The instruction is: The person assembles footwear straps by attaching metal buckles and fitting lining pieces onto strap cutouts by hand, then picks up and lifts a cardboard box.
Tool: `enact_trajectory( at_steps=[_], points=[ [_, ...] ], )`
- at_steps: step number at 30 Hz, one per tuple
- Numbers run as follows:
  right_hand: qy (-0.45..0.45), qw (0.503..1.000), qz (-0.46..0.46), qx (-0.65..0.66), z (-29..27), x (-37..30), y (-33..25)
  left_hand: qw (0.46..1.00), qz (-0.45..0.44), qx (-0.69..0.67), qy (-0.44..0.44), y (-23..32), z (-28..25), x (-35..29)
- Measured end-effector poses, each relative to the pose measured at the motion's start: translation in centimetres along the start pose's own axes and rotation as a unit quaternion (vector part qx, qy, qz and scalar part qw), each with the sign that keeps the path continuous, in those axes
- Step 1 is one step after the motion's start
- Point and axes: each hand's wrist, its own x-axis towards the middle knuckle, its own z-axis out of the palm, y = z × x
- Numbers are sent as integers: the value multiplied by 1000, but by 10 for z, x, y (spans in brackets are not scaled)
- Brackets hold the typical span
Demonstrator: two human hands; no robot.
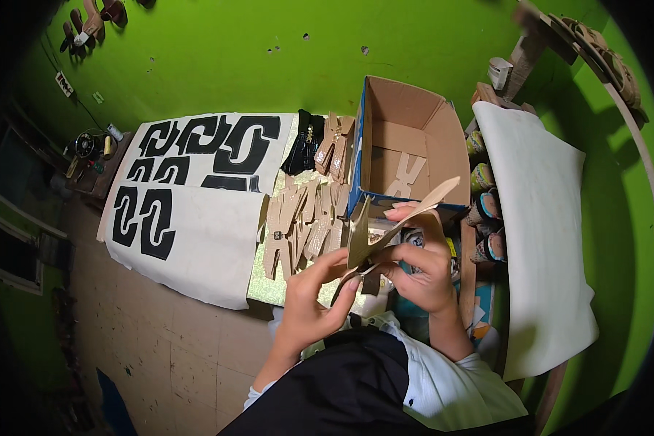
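Observation:
My left hand (314,296) pinches the lower edge of a beige sandal upper (360,234) between thumb and fingers. My right hand (423,275) grips the same piece from the other side, its fingertips near the dark middle. Two strap ends of the piece spread upward in a V, one of them reaching over the front rim of an open cardboard box (414,102). A similar X-shaped beige upper (407,173) lies inside that box. Left of my hands, several beige uppers (298,218) are piled on the table.
Behind the pile lie black uppers (307,142) and shiny tan uppers (334,147). White sheets (196,225) with black cut pieces (158,224) cover the left side. To the right are patterned rolled items (487,207) and a white draped sheet (545,240). A wooden strip (466,269) stands beside my right hand.

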Motion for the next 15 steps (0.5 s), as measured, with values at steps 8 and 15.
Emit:
enact_trajectory(
  at_steps=[8,15],
  points=[
    [-11,997,-68,-20,7,3,1,996,41,81,12,-9,-8,4],
    [26,999,-15,-18,15,-4,-10,987,95,99,84,-4,0,1]
  ],
)
